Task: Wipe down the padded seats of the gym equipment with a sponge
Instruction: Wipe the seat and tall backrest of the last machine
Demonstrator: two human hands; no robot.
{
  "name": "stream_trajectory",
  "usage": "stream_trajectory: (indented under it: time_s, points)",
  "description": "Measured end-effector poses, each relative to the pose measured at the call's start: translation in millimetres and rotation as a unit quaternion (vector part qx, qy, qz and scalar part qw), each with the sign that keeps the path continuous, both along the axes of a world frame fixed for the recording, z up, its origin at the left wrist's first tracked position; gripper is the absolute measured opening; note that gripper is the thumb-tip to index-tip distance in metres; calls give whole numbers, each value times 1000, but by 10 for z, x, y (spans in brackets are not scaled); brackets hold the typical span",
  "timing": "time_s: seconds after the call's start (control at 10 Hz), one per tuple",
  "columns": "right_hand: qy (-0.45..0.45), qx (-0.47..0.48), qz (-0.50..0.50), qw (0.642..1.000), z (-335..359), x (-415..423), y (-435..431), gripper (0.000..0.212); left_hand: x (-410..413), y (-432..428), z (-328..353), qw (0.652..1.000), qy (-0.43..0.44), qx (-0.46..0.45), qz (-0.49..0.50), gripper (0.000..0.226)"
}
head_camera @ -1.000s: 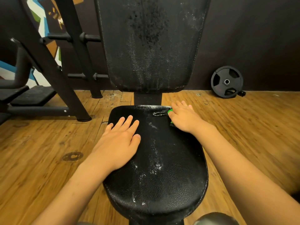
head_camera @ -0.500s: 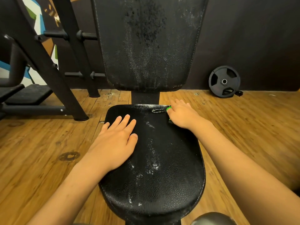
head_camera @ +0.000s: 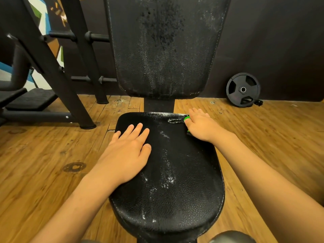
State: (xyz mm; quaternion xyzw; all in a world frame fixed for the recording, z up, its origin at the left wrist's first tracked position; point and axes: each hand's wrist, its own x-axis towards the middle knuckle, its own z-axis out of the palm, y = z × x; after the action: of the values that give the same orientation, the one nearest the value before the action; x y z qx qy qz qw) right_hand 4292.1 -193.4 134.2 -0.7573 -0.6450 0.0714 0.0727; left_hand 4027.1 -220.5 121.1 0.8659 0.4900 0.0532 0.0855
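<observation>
Wooden plank floor (head_camera: 43,146) all round, dark wall behind, with a black weight plate (head_camera: 242,89) leaning against it well beyond the right hand (head_camera: 199,127). Off to the outer side of the left hand (head_camera: 129,146), the slanted black frame (head_camera: 57,76) of another machine.

Seat pad (head_camera: 175,190) under both hands, backrest (head_camera: 163,50) upright just past the fingertips. Left hand laid flat on the pad's left part, fingers straight and close together, holding nothing, apparently just bracing. Right hand palm-down at the pad's far right corner, fingers stretched forward, pressing the sponge (head_camera: 187,118) onto the leather. Only a green edge visible against the thumb and a dark sliver below the palm, the rest hidden. Grip round its far edge, if any: impossible to tell.

Progress, judged from the surfaces alone: early to middling. White flecks (head_camera: 168,179) scattered down the pad's middle, between the two hands and back toward the wrists, plus a few near the front lip, not yet wiped off. Small torn patch (head_camera: 173,121) just beside the right thumb, probably damage, not dirt. Backrest speckled with pale streaks around a dull dark blotch, seemingly unwiped or only soaped. Left to do, by this reading: the seat's centre and front, then the backrest, then any other pads.
</observation>
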Motion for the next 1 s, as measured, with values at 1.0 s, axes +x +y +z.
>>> stream_trajectory:
  time_s: [1.0]
  points:
    - [-25,-28,392,919,97,580,141,54,19,-22,28,1000,-10,9,11,59]
